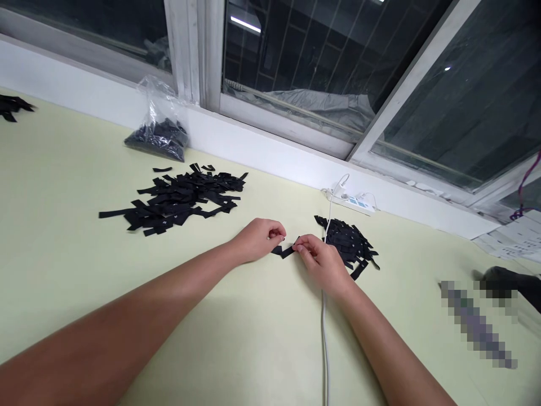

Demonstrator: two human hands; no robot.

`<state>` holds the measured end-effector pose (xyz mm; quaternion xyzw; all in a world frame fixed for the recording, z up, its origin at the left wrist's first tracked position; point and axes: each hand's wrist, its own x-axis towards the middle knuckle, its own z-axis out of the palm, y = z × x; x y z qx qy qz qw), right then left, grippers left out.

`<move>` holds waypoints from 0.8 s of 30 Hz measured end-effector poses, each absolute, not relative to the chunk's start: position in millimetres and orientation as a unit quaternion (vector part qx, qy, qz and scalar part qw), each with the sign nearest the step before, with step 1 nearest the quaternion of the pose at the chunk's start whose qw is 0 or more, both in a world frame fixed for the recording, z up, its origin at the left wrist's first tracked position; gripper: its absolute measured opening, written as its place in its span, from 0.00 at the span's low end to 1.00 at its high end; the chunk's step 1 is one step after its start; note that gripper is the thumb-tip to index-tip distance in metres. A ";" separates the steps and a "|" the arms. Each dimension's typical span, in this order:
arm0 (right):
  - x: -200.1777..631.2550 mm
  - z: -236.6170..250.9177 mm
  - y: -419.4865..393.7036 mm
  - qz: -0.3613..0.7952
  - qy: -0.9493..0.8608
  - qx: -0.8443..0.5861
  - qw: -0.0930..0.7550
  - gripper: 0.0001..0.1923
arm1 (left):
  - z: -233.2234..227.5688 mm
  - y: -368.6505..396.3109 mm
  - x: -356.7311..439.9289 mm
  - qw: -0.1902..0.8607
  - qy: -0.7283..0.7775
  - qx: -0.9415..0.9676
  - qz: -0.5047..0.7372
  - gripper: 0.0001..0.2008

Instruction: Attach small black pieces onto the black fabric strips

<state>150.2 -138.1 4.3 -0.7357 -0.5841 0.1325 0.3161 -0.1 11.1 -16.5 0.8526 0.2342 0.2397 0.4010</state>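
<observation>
My left hand (260, 239) is closed, thumb and fingertips pinched, with a tiny dark bit at the tips that I cannot make out. Just below those fingertips a bent black fabric strip (288, 252) rests on the table, or perhaps two strips meeting. Its right end is pinched between the thumb and fingers of my right hand (320, 260). Behind my right hand lies a small heap of black strips (349, 239), some with pale marks. A larger heap of black strips (186, 197) spreads beyond my left hand.
A clear plastic bag (158, 135) of dark pieces leans against the white sill. A white cable (324, 338) runs beneath my right hand to a power strip (353, 202). More dark strips (14, 106) lie far left; a dark object (507, 285) sits at right on the pale table (236, 349).
</observation>
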 end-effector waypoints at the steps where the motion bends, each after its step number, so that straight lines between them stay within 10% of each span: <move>1: 150.1 4.0 -138.0 0.125 -0.592 -0.734 0.309 0.10 | -16.5 11.1 -0.1 0.401 0.234 0.853 0.239 0.09; 11: 144.7 20.7 -150.2 0.162 -0.686 -0.667 0.241 0.11 | -18.0 11.8 -0.3 0.395 0.216 0.860 0.243 0.09; 24: 163.2 2.1 -139.8 0.102 -0.569 -0.734 0.355 0.10 | -16.4 9.4 -0.5 0.396 0.228 0.855 0.246 0.08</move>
